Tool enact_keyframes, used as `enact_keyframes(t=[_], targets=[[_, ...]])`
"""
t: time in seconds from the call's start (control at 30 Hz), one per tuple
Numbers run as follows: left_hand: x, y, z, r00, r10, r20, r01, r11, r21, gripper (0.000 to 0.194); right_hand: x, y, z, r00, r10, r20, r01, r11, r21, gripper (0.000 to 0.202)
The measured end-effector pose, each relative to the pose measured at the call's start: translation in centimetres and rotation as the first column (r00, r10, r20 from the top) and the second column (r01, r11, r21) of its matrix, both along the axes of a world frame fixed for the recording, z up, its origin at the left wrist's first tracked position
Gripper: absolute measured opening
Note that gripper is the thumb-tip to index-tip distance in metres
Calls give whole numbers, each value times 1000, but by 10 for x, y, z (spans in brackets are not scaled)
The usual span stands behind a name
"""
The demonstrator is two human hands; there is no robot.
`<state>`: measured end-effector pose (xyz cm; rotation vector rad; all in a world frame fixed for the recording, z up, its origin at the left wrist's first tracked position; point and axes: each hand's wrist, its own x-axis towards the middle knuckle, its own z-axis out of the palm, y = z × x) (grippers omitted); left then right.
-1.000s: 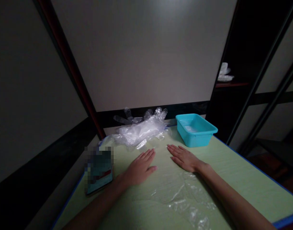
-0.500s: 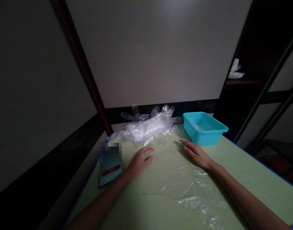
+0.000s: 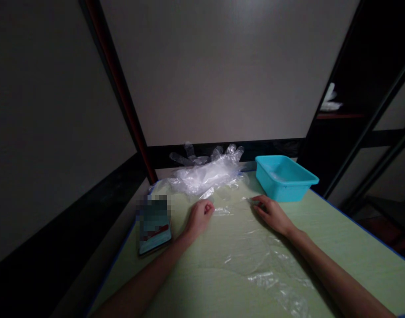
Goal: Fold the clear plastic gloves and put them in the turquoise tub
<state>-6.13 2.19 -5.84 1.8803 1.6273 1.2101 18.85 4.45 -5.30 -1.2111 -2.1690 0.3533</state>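
Note:
A clear disposable plastic glove (image 3: 242, 251) lies spread flat on the pale green table, its crinkled parts towards me. My left hand (image 3: 200, 216) is closed at the glove's far left edge, thumb and fingers pinched together on the thin film. Across from it, my right hand (image 3: 271, 214) has its fingers bent in at the far right edge, with a bit of film at the fingertips. Just beyond both hands, a pile of clear plastic gloves (image 3: 205, 176) is heaped at the table's back edge, several glove fingers sticking up.
A turquoise plastic basin (image 3: 290, 192) stands at the back right of the table (image 3: 338, 247), beside my right hand. To the left of my left forearm lies a phone (image 3: 156, 240), partly blurred. A pale panel (image 3: 222, 79) rises behind the table.
My left hand has gone from open fingers to a closed pinch at the glove's edge. My right fingers have curled in on the film, and the film between the hands has shifted.

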Motion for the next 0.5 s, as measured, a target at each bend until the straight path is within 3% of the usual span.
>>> enact_keyframes(t=[0.2, 0.5], targets=[[2, -3, 2, 980, -49, 193, 45, 999, 26, 6, 0, -4, 1, 1000, -18, -15, 18, 1000, -24, 29], [5, -7, 6, 929, -119, 350, 124, 992, 9, 6, -1, -6, 1, 999, 5, -50, -7, 999, -40, 26]])
